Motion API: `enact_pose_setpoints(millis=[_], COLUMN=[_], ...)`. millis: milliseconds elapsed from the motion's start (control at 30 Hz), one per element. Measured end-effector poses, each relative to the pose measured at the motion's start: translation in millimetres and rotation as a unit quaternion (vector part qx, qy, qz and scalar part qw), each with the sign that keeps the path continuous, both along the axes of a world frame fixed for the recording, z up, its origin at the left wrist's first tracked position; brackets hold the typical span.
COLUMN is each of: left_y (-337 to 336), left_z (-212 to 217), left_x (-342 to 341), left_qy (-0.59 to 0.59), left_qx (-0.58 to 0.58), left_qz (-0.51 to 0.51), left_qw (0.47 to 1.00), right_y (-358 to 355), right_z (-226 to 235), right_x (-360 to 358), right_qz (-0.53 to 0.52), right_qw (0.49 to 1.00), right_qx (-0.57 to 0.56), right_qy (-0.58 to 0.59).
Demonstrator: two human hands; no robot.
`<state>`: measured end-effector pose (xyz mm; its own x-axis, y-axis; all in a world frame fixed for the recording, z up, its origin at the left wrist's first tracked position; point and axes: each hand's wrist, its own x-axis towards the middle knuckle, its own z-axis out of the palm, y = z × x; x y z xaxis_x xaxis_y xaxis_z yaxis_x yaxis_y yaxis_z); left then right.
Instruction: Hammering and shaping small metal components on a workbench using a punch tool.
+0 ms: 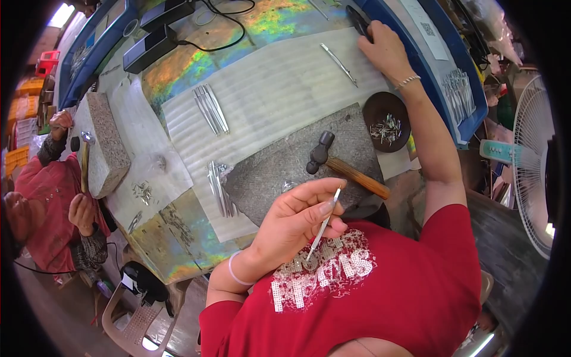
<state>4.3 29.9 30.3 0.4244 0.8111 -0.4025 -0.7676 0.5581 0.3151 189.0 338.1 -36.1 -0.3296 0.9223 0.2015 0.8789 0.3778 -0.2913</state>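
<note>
My left hand (295,219) pinches a slender silver metal rod (321,229) between thumb and fingers, tilted in front of the red shirt. Stretched out to the far right, my right hand (388,52) has its fingers closed around a black elongated object (358,22) beside the blue tray; its exact kind is unclear. Below my left hand lies a dark stone slab (262,172). On it rests a hammer (351,172) with a dark head and wooden handle. A dark round bowl (373,110) of small metal pieces sits near my right forearm.
Bundles of silver rods (210,109) lie on the white foam sheet (262,89), with a single metal tool (339,64) farther right. A blue tray (443,77) borders the right. At left, another person (50,208) sits by a granite block (106,143). A fan (529,160) stands at right.
</note>
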Motion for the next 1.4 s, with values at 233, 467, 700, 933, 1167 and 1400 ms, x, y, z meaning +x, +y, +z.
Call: enact_pose_setpoints(millis=[233, 467, 700, 933, 1167, 1400], left_y=[4.1, 8.1, 0.5, -4.3, -11.3, -15.8], left_z=[-1.0, 0.6, 8.4, 18.5, 14.2, 10.4], left_x=[-1.4, 10.3, 24.9, 34.3, 34.1, 35.7], left_qy=[-0.012, 0.009, 0.055, 0.041, 0.007, -0.014], left_qx=[-0.008, 0.009, -0.002, 0.022, 0.041, 0.011], left_qz=[0.010, -0.004, -0.011, -0.019, -0.037, -0.038], left_qw=[1.000, 1.000, 0.998, 0.999, 0.998, 0.999], right_y=[-76.1, -176.1, -221.4, -251.9, -256.6, -260.3], right_z=[52.9, 79.5, 68.1, 56.3, 67.5, 62.5], right_x=[50.6, 66.6, 71.3, 76.0, 75.6, 77.6], right_qz=[0.089, 0.076, 0.105, 0.050, 0.116, 0.190], right_qw=[0.642, 0.619, 0.513, 0.495, 0.529, 0.587], right_qx=[-0.385, -0.448, -0.572, -0.663, -0.652, -0.616], right_qy=[0.657, 0.641, 0.631, 0.559, 0.531, 0.489])
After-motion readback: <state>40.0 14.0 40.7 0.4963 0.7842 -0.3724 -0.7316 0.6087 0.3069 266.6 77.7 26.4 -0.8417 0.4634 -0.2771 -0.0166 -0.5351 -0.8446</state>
